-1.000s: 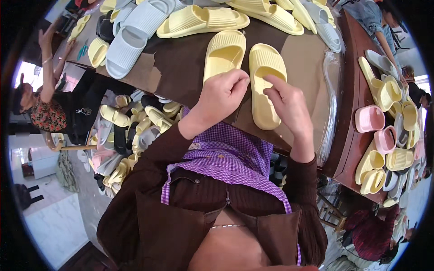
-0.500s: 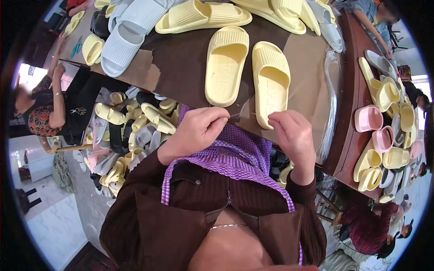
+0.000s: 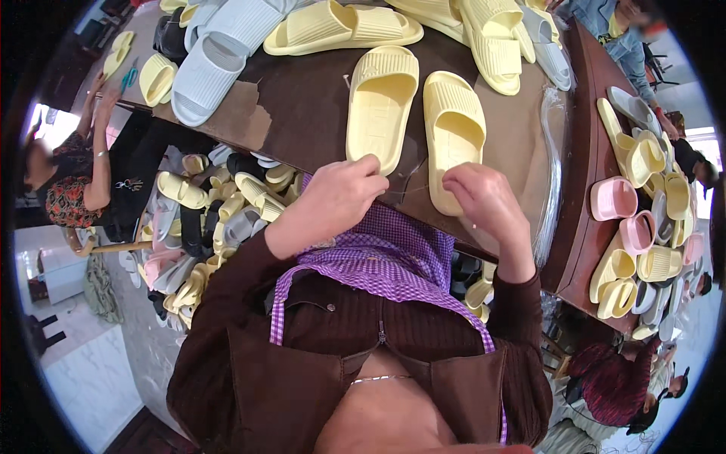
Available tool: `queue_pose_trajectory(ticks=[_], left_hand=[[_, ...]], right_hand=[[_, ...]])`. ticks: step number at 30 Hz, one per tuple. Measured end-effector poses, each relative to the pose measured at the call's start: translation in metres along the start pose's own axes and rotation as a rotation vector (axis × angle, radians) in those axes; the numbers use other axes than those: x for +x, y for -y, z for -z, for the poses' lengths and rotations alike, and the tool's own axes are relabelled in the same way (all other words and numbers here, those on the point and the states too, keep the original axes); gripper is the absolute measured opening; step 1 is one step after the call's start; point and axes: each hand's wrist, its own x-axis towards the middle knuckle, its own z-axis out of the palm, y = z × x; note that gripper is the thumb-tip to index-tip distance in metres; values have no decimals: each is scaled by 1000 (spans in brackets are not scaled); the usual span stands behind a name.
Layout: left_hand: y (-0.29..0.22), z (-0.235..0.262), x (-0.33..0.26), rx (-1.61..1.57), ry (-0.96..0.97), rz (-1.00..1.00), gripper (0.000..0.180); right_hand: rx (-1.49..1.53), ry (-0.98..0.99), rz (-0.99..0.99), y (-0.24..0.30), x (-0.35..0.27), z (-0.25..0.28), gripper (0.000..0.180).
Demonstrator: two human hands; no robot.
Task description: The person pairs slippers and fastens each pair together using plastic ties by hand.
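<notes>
Two pale yellow slides lie on the brown table in front of me, the left slide (image 3: 382, 106) and the right slide (image 3: 448, 132), heels toward me. My left hand (image 3: 336, 193) is closed in a pinch, its fingertips at the left slide's heel. Over the heel edge of the right slide, my right hand (image 3: 488, 197) is also pinched. A faint thin strand shows on the table between the hands; what the fingertips hold is too small to make out. A bundle of thin clear strands (image 3: 550, 174) lies to the right of the slides.
More yellow slides (image 3: 344, 29) and grey-blue slides (image 3: 212, 68) line the table's far side. A heap of slides (image 3: 200, 234) sits below on the left. Pink and yellow slides (image 3: 639, 231) cover the right-hand surface. Scissors (image 3: 129, 78) lie far left, near a co-worker's hands (image 3: 102, 106).
My left hand has moved up and slightly right onto the left slide's heel. My right hand has tipped inward. A yellow slide at the back right has come nearer.
</notes>
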Motion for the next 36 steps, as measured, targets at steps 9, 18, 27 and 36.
queue_pose_trajectory(ticks=[9,18,27,36], left_hand=[[27,-9,52,-32,-65,-159,9],[27,-27,80,24,-173,-197,9],[29,-38,97,89,-181,-83,11],[39,-40,96,150,-242,-245,8]], right_hand=[[-206,8,-41,-30,42,0,12],[-74,-182,-53,-38,44,-8,17],[207,-461,-380,-102,66,18,26],[-110,-216,-488,-163,137,-8,39]])
